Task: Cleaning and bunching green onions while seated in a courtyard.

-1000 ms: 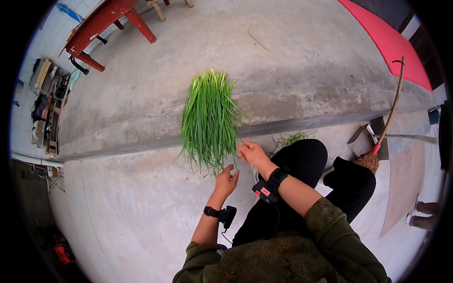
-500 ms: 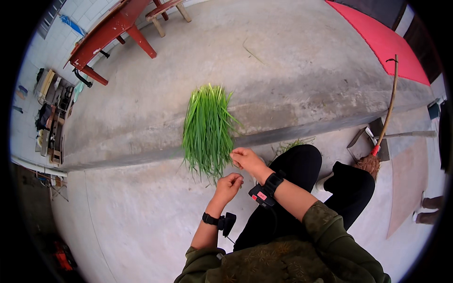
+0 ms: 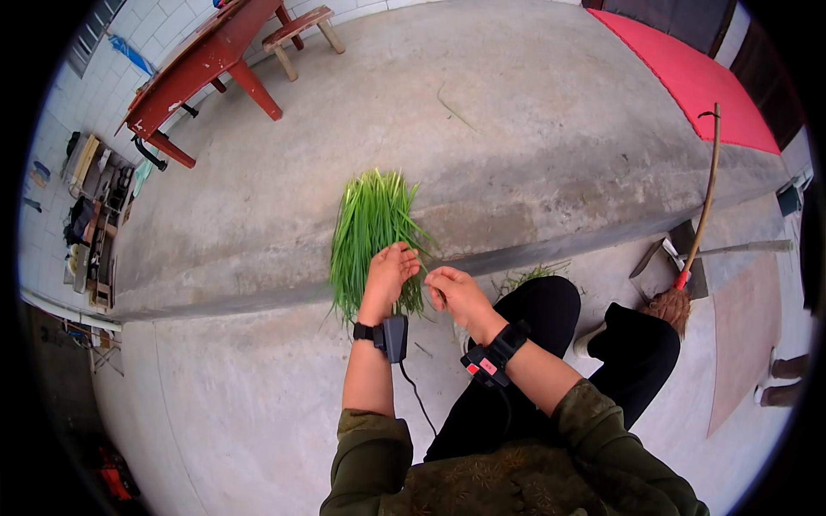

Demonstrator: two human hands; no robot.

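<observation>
A thick bunch of long green chives (image 3: pixel 366 219) lies over the edge of the concrete step, pale ends pointing away from me and leaf tips hanging toward me. My left hand (image 3: pixel 394 265) is over the right side of the bunch, its fingers bent together near the leaves; whatever they pinch is too small to make out. Just right of it, beside the bunch, my right hand (image 3: pixel 456 292) has its thumb and fingers pressed together. Anything between those fingertips is too thin to name. Both wrists wear black strapped devices.
Loose green trimmings (image 3: pixel 533 273) lie on the lower floor beyond my knee. To the right stand a broom (image 3: pixel 669 308) and a long-handled dustpan (image 3: pixel 658 262). A red table (image 3: pixel 194 69) and a wooden bench (image 3: pixel 297 30) are at the far left, a red mat (image 3: pixel 688 77) at the far right.
My left hand has moved up and away from me, from below the leaf tips onto the right side of the bunch. My right hand has shifted slightly right.
</observation>
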